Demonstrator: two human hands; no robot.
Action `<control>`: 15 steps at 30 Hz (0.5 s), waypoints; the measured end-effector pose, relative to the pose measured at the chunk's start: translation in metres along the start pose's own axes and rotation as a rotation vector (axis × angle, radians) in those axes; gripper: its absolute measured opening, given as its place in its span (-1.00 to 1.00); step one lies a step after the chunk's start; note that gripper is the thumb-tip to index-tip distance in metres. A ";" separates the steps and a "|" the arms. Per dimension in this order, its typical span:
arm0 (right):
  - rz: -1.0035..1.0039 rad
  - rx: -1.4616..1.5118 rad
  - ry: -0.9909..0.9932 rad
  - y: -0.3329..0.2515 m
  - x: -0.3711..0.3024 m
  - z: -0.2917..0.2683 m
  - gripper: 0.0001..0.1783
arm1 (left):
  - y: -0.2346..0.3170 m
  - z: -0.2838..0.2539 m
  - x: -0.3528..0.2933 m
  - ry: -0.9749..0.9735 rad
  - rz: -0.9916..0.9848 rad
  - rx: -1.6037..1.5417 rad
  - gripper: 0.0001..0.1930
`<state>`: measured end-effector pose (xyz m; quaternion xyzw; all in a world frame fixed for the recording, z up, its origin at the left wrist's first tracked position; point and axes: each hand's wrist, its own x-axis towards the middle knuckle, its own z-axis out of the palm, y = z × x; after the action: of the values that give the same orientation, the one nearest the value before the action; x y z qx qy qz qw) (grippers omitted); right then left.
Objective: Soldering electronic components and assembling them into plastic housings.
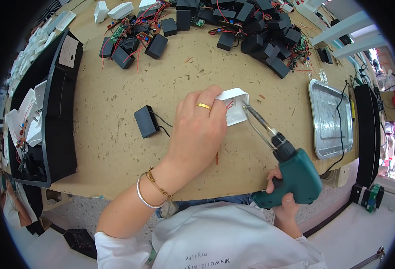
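My left hand grips a small white plastic casing over the middle of the table, its open side turned toward the right. Short red wires show inside the casing. In my right hand is a green pistol-shaped soldering gun, held by its handle. Its long metal tip, with a thin feed tube alongside, reaches to the casing's opening; whether it touches anything inside I cannot tell. Left of my left hand lies a black rectangular block, and its dark cables run toward that hand.
Black blocks with red wires and circuit boards are heaped along the far side. A black bin of white casings stands at the left. To the right lies a metal tray with a black cord across it. Debris dots the brown tabletop.
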<state>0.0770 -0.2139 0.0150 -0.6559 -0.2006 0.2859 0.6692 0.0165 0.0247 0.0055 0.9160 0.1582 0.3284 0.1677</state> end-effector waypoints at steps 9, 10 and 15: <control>-0.270 0.061 0.086 -0.008 0.004 -0.055 -0.26 | 0.000 0.002 0.000 -0.032 0.010 -0.039 -0.87; -0.313 -0.024 0.115 -0.014 0.004 -0.069 -0.26 | 0.000 0.002 0.000 -0.042 0.031 -0.038 -0.87; -0.541 -0.324 0.291 -0.082 -0.002 -0.148 -0.19 | 0.001 0.003 0.000 -0.051 -0.041 -0.085 -0.89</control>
<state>0.1803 -0.3259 0.0882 -0.7106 -0.3125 -0.0341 0.6295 0.0188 0.0233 0.0035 0.9128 0.1584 0.3076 0.2170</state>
